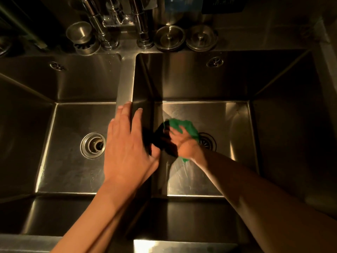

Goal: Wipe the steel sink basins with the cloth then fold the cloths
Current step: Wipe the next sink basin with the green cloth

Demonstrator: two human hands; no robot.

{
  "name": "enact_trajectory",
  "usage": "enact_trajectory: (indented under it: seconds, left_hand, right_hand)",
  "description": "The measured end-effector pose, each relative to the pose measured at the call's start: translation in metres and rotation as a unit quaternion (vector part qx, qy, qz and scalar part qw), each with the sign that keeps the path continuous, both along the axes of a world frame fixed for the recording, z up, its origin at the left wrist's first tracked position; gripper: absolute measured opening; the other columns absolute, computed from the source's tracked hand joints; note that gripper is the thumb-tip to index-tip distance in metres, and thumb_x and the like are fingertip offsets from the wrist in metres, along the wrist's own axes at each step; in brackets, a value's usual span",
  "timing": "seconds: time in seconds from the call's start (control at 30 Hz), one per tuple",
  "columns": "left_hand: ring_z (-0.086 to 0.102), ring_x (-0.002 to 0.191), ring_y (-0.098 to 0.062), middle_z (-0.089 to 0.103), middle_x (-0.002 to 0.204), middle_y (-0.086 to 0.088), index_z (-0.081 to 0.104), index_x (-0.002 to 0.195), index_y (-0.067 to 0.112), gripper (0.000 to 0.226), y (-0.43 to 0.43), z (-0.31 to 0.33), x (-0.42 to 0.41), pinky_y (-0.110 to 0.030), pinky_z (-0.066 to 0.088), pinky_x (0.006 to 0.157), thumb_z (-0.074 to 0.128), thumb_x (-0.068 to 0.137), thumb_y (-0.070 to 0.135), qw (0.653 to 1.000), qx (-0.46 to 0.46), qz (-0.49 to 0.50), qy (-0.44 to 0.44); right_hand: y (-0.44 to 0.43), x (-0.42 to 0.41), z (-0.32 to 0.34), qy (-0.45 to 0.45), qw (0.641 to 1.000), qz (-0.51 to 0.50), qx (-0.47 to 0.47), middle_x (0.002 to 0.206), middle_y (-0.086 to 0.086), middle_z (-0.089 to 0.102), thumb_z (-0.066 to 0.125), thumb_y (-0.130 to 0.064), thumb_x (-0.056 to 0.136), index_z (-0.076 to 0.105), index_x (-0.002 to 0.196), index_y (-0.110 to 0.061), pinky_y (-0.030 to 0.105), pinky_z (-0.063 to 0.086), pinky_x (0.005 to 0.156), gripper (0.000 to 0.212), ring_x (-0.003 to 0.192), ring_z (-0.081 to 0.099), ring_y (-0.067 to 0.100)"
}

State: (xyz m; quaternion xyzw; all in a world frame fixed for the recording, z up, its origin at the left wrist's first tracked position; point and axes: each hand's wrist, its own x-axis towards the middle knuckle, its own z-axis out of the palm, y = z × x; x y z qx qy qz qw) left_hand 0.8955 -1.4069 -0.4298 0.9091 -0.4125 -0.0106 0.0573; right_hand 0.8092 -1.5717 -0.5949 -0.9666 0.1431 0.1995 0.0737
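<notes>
Green cloth point(189, 127) lies under right hand point(182, 141), fingers spread, just left of right drain point(209, 142); left hand point(127, 147) flat, farther left.

Double steel sink point(125, 79), pretty dim shot. The back ledge point(128, 52) carries a chrome faucet post point(107, 41), a second post point(145, 40), a strainer cup point(80, 32) at left stacked on what might be another strainer, and two round drain lids point(170, 37) side by side. A green cloth point(182, 125) lies bunched on the right basin point(228, 125) floor, touching its drain point(208, 142).
</notes>
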Motion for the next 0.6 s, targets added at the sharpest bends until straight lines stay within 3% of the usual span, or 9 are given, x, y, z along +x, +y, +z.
enact_trajectory:
  seconds: [0.03,0.1,0.3,0.4,0.5,0.6]
  left_hand:
    - [0.021,0.156,-0.035,0.023,0.165,-0.019,0.037,0.153,0.004,0.087,0.000,-0.001,0.000,-0.052,0.031,0.123,0.065,0.080,0.043,1.000,0.000,0.003,0.000]
    - [0.022,0.155,-0.035,0.023,0.165,-0.019,0.038,0.152,0.004,0.089,0.000,-0.001,0.000,-0.051,0.031,0.123,0.068,0.077,0.041,1.000,-0.005,0.001,0.008]
    - [0.020,0.156,-0.035,0.023,0.165,-0.020,0.036,0.154,0.005,0.088,0.002,-0.002,0.001,-0.050,0.027,0.125,0.068,0.080,0.041,1.000,0.001,-0.002,0.010]
    - [0.020,0.156,-0.035,0.022,0.165,-0.020,0.035,0.154,0.006,0.088,0.002,-0.002,0.001,-0.051,0.028,0.125,0.064,0.080,0.043,1.000,0.003,-0.003,0.015]
    - [0.019,0.157,-0.033,0.021,0.165,-0.017,0.034,0.155,0.008,0.087,0.002,-0.002,0.000,-0.052,0.028,0.125,0.063,0.082,0.046,1.000,0.002,-0.002,0.019]
    - [0.018,0.157,-0.032,0.021,0.166,-0.016,0.033,0.156,0.009,0.088,0.004,0.001,0.000,-0.053,0.029,0.124,0.065,0.083,0.047,1.000,0.004,0.004,0.031]
  right_hand:
    - [-0.012,0.012,0.000,0.033,0.999,0.020,0.032,0.168,-0.004,0.008,0.037,-0.028,0.106,0.026,0.157,-0.030,0.046,0.008,0.124,0.052,0.155,0.001,0.018]
    - [-0.040,0.029,0.010,0.087,0.996,0.006,0.019,0.168,0.001,-0.007,0.033,-0.033,0.107,0.012,0.160,-0.027,0.058,0.009,0.122,0.058,0.155,-0.007,0.026]
    - [-0.111,-0.031,-0.007,0.057,0.969,-0.241,0.021,0.168,0.003,-0.006,0.035,-0.024,0.107,0.006,0.161,-0.029,0.067,0.014,0.117,0.062,0.154,-0.004,0.031]
    - [-0.120,-0.083,-0.016,0.090,0.950,-0.298,-0.006,0.168,0.008,-0.005,0.034,-0.021,0.107,0.002,0.161,-0.024,0.064,0.015,0.119,0.063,0.154,-0.001,0.035]
    - [-0.103,-0.128,-0.016,0.129,0.955,-0.262,-0.059,0.166,0.016,0.002,0.042,-0.019,0.105,0.001,0.160,-0.015,0.055,0.021,0.120,0.069,0.151,0.010,0.040]
    - [-0.069,-0.148,-0.004,0.202,0.948,-0.243,-0.039,0.163,0.018,0.014,0.041,-0.018,0.105,0.007,0.159,-0.012,0.048,0.022,0.121,0.065,0.149,0.022,0.038]
